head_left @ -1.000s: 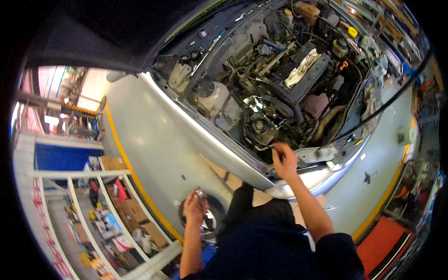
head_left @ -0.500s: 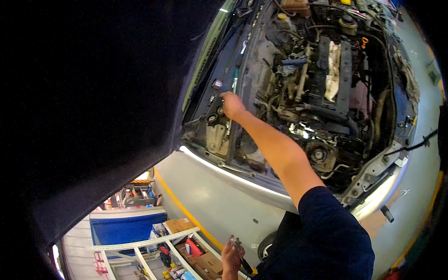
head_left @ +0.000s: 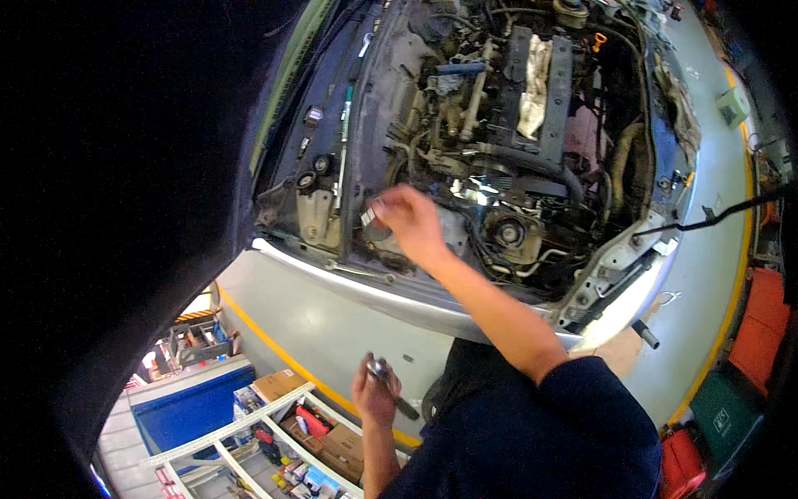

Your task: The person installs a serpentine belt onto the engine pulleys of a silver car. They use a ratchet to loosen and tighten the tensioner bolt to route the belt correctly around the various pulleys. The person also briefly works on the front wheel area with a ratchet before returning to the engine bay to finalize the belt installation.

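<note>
My left hand [head_left: 374, 397], low in the view beside the car's front corner, is closed around a ratchet wrench [head_left: 378, 367] with a silver head and a dark handle. Over the engine bay's near left part, my right hand [head_left: 413, 226] pinches a small silver piece [head_left: 369, 216] that looks like a socket; blur hides its exact shape. Left of that hand, on the cowl ledge, lie a long metal bar [head_left: 345, 125] with a teal part, a small silver block-like piece [head_left: 313, 115] and two black round pulleys [head_left: 307, 178].
The raised dark hood [head_left: 150, 166] fills the left side. The engine [head_left: 507, 108] is exposed, with a pale cloth [head_left: 534, 87] on its top. A spanner [head_left: 366, 43] lies farther up the ledge. Below stands a parts shelf [head_left: 229, 453] with boxes. A black rod [head_left: 715, 218] crosses at right.
My right hand has drawn back from the cowl ledge toward the engine bay, carrying the small silver piece. My left hand has risen with the ratchet wrench. The whole view has shifted.
</note>
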Demonstrator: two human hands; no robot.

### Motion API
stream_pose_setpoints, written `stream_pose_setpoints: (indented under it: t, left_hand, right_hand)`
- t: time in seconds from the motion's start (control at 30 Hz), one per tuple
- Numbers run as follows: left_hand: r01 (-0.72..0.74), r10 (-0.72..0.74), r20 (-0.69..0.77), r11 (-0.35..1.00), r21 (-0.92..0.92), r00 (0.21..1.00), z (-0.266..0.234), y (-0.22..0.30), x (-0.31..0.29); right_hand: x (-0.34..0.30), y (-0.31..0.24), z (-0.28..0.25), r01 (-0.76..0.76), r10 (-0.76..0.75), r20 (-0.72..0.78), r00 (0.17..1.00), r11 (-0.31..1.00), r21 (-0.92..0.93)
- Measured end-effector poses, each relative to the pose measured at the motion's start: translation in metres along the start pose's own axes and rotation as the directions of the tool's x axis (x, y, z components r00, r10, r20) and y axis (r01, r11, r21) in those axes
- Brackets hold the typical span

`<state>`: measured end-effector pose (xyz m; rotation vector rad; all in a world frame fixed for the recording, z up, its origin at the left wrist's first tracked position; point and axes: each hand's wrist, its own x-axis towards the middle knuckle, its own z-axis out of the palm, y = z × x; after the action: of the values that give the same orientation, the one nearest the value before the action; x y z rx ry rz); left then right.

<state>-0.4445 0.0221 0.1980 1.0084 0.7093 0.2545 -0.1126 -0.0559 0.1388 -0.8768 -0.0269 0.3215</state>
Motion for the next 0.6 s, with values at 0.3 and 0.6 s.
stream_pose_setpoints:
  t: [0.3,0.6]
  left_hand:
    - [-0.032,0.001,0.311,0.995,0.095,0.950,0.155,-0.036,0.029]
    - [0.031,0.019,0.378,0.992,-0.125,0.926,0.241,-0.086,-0.076]
  right_hand:
    - [-0.208,-0.083,-0.101,-0.243,0.284,-0.005,0.959,0.829,0.505]
    - [-0.289,-0.200,-0.178,-0.209,0.282,-0.071,0.957,0.835,0.509]
